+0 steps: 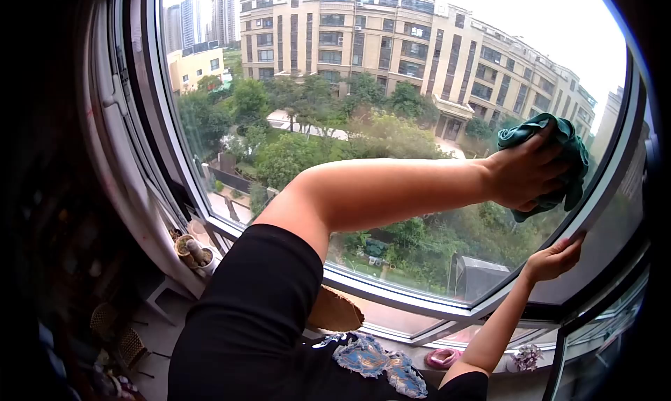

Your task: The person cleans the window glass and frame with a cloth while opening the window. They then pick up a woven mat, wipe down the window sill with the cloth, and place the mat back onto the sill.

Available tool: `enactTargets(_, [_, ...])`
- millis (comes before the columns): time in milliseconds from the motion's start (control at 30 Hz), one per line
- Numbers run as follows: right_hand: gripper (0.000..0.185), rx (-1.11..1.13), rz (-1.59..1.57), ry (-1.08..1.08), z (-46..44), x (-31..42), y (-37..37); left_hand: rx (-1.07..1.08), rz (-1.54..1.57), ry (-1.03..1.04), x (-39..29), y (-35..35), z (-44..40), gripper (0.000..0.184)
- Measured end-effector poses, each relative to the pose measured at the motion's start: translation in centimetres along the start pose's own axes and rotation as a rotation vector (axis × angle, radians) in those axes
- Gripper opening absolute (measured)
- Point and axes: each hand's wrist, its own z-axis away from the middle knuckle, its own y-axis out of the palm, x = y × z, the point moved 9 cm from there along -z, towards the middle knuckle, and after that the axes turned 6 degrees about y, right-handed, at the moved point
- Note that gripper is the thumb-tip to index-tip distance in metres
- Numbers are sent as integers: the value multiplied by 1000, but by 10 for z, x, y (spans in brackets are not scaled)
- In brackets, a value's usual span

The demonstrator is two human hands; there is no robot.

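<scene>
A crumpled dark green cloth (576,156) is bunched under my left hand (529,169), whose fingers are bent over it against the upper right of the window glass (405,132). My left arm, in a black sleeve, stretches across the view from the lower left. Lower down at the right, my right hand (556,260) holds the edge of the window frame (594,216), its fingers bent and partly hidden there. The cloth lies close to the frame's right side.
Potted cacti (194,253) stand by the sill at the left. A pink ring-shaped item (443,358) and a plant with pale purple leaves (528,358) are at the lower right. Woven chairs (131,348) are at the lower left. Buildings and trees show outside.
</scene>
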Motion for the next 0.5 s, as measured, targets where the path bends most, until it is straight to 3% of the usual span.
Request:
enactTargets(200, [41, -2, 59, -28, -1, -8, 5, -172, -148, -158, 156, -89, 97, 49])
enactTargets(333, [40, -8, 70, -11, 0, -26, 13, -77, -348, -199, 266, -163, 185, 67])
enactTargets(367, [40, -1, 73, -11, -2, -26, 14, -46, -103, -310, 297, -192, 200, 75])
enactTargets(400, [40, -5, 87, -19, -3, -26, 14, -21, -219, -233, 317, -212, 219, 78])
enactTargets(433, [41, -7, 102, -29, -3, -29, 16, 83, -178, -418, 350, -222, 246, 78])
enactTargets(467, [41, -21, 146, -18, 0, -38, 19, -30, -144, -469, 375, -244, 272, 75])
enactTargets(500, [42, -15, 156, -5, 0, -40, 19, 79, -317, -474, 391, -262, 286, 70])
